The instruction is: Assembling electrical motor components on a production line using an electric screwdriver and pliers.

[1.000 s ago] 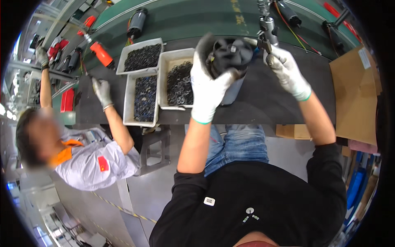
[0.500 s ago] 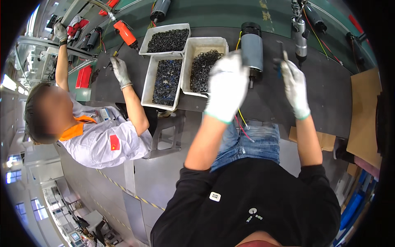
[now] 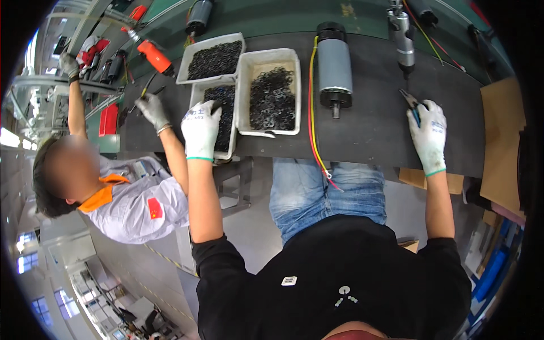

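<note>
My left hand [image 3: 202,129], in a white glove, rests over the near left white bin [image 3: 229,154], which holds small dark parts. Its fingers are curled down together at the parts; whatever lies between the fingertips is hidden. In my gloved right hand [image 3: 429,135] is a pair of pliers [image 3: 409,99] with blue handles, jaws pointing away to the upper left above the table. Between my hands a grey cylindrical motor [image 3: 335,67] with black ends lies on the table, its shaft toward me. Red and yellow wires [image 3: 311,113] run along its left side and hang over the table edge.
A white bin of black open rings [image 3: 272,99] stands left of the motor, another bin of black parts [image 3: 214,59] behind. A silver power driver [image 3: 403,45] hangs beyond the pliers. At left, a co-worker's gloved hand [image 3: 152,111] works near an orange driver [image 3: 154,56]. Cardboard [image 3: 501,147] borders the right.
My left hand has moved left from beside the motor to the near left bin. My right hand, with the pliers, has shifted right and a little nearer to me.
</note>
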`<action>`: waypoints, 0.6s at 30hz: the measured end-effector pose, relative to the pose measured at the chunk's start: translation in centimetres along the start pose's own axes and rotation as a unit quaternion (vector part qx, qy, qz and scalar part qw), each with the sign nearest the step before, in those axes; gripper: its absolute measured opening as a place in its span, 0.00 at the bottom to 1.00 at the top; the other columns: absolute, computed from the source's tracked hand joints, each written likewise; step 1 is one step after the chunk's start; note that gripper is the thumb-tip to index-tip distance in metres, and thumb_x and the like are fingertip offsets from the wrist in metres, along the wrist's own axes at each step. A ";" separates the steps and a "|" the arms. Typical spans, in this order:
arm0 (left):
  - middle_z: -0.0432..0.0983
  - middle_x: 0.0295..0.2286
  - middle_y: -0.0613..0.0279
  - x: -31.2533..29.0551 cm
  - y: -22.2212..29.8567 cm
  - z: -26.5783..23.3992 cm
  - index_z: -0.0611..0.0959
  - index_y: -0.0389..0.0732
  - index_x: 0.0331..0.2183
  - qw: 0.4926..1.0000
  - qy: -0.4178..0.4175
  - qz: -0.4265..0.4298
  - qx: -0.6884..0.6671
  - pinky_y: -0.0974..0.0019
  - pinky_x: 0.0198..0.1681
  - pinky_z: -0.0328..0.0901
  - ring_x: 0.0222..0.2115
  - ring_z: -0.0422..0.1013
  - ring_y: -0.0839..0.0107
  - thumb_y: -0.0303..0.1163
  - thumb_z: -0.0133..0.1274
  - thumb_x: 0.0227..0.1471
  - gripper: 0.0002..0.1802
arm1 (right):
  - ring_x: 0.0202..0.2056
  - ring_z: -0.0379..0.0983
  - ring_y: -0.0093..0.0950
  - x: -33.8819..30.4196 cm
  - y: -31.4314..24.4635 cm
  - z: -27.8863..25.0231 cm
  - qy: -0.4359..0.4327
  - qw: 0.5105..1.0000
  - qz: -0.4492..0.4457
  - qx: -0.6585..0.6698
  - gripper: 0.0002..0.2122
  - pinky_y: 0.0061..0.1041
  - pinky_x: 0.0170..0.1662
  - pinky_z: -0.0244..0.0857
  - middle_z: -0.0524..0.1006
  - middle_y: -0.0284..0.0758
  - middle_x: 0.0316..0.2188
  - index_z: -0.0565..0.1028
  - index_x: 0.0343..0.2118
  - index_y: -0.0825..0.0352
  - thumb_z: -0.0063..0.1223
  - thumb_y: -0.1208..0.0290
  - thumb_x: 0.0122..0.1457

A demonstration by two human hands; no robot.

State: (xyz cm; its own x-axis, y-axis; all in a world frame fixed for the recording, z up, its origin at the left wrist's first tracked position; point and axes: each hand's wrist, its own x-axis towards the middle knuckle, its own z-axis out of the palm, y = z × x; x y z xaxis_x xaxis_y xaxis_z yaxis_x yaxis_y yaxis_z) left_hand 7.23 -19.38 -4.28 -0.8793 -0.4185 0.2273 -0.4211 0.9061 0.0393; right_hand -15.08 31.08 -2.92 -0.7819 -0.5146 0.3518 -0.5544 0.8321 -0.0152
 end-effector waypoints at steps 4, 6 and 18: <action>0.84 0.33 0.54 -0.1 -0.5 -0.3 0.87 0.40 0.39 0.998 0.052 0.004 0.029 0.59 0.39 0.72 0.35 0.80 0.58 0.37 0.62 0.55 0.12 | 0.51 0.72 0.49 1.1 -0.2 -0.2 -0.016 1.000 -0.021 -0.004 0.15 0.41 0.55 0.67 0.76 0.47 0.51 0.77 0.46 0.72 0.62 0.68 0.61; 0.84 0.32 0.57 -0.2 0.6 -1.2 0.87 0.40 0.38 0.997 0.073 0.005 0.029 0.61 0.37 0.73 0.32 0.80 0.61 0.35 0.62 0.55 0.11 | 0.54 0.73 0.47 2.3 0.2 -1.0 0.026 0.994 0.014 0.108 0.19 0.40 0.57 0.67 0.75 0.47 0.54 0.75 0.51 0.72 0.63 0.67 0.60; 0.82 0.35 0.54 -6.2 19.9 -5.9 0.83 0.33 0.39 0.629 0.031 -0.141 -0.764 0.69 0.39 0.71 0.32 0.76 0.71 0.21 0.60 0.56 0.08 | 0.38 0.75 0.22 15.4 -1.4 0.3 -0.141 0.839 0.005 0.525 0.23 0.26 0.40 0.71 0.76 0.41 0.50 0.69 0.57 0.71 0.59 0.68 0.62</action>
State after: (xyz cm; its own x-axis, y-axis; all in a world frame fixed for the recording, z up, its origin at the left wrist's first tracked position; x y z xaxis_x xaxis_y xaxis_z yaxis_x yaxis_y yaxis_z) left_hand 5.58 1.56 0.80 -0.7869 -0.6159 0.0375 0.1887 -0.1823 0.9650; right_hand -26.48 21.93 2.29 -0.7416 -0.6611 0.1133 -0.3774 0.2716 -0.8853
